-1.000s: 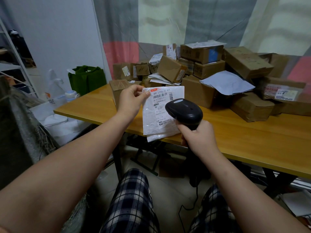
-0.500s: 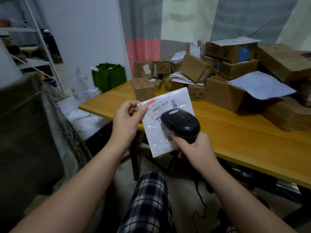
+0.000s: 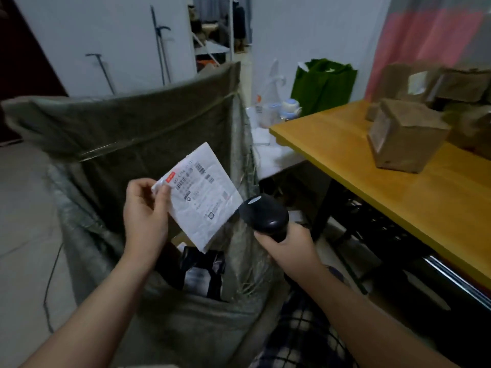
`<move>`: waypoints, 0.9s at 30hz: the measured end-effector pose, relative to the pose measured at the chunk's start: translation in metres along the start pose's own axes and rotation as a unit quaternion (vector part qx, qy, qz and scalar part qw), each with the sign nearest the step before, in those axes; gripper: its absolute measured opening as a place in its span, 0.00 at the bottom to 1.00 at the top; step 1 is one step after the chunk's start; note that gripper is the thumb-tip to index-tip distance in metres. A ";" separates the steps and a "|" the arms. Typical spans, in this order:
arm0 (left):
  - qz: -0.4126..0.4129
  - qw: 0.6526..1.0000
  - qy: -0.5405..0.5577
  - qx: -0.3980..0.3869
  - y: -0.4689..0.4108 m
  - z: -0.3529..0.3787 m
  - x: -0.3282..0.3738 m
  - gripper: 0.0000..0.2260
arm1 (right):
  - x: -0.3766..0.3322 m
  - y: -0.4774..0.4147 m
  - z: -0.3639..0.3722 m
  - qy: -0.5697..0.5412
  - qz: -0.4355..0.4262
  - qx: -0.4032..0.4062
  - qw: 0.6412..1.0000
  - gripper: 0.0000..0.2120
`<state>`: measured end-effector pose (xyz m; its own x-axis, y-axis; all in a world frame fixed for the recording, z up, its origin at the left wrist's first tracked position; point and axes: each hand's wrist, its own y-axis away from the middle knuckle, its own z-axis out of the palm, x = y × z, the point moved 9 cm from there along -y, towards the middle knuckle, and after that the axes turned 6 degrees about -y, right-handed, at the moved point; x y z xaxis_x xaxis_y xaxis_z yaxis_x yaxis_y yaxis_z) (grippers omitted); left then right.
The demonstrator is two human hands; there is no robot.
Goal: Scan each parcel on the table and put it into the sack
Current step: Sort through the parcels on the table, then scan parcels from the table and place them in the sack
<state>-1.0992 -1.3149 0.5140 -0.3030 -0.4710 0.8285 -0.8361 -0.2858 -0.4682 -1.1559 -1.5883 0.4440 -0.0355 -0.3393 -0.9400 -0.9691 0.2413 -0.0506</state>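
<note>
The left grip (image 3: 144, 211) pinches a corner of the white parcel (image 3: 204, 197) over the open sack (image 3: 132, 128). The right grip (image 3: 289, 248) wraps around the black scanner (image 3: 264, 215), just right of the sack. Brown boxes (image 3: 406, 136) sit on the counter (image 3: 398, 192) farther right.

Both arms outstretched: left hand (image 3: 144, 208) pinches parcel (image 3: 202, 192), right hand (image 3: 288, 247) grips scanner (image 3: 263, 216).

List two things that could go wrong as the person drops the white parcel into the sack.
1. The left hand pinches the white parcel by one corner; it might slip early and catch on the rim of the sack.
2. The scanner in the right hand sits close to its frayed edge and could snag there.
</note>
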 end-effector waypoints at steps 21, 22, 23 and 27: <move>-0.058 0.968 -0.230 -0.078 0.015 -0.007 -0.152 0.04 | 0.044 -0.009 0.104 0.079 0.058 -0.119 0.988 0.13; -0.060 0.966 -0.235 -0.090 0.018 -0.005 -0.156 0.04 | 0.044 -0.009 0.107 0.084 0.052 -0.120 0.988 0.13; -0.071 0.961 -0.244 -0.106 0.023 -0.001 -0.164 0.04 | 0.045 -0.008 0.109 0.087 0.049 -0.121 0.988 0.11; -0.156 0.892 -0.358 -0.227 0.045 0.022 -0.201 0.07 | 0.052 -0.001 0.103 0.091 0.058 -0.119 0.987 0.09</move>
<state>-1.0658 -1.2513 0.3195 0.2099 -0.8865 0.4124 -0.9772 -0.2042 0.0586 -1.1321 -1.5124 0.3601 -0.1719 -0.4856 -0.8571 -0.9850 0.0744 0.1554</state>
